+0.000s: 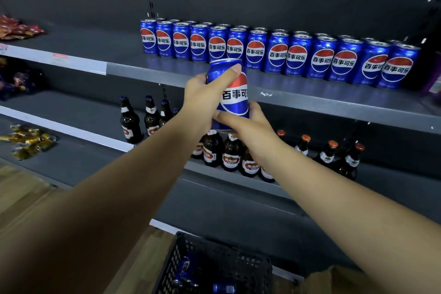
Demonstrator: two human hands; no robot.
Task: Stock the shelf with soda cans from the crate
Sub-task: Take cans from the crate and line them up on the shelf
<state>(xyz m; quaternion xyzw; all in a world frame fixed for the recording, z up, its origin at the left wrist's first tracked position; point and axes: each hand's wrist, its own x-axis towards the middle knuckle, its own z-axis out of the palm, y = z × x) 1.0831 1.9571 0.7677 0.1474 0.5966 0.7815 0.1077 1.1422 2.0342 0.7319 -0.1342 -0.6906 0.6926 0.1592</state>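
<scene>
Crate (pixel 171 258) of dark plastic mesh sits nearest me at the bottom edge, with a few blue cans (pixel 188 267) lying inside. Above it, I see both hands grip one soda can (pixel 232 95). The left hand (pixel 200 93) curls its thumb over the top, and the right hand (pixel 250 124) clasps the base. The can is upright and glossy blue, with a red, white and blue roundel and dark Chinese lettering. It is held before the shelf (pixel 310 100) front edge. Behind stands a row of matching cans (pixel 276 55).

Thirteen front-row cans (pixel 277 55), one held can (pixel 235 95)
</scene>
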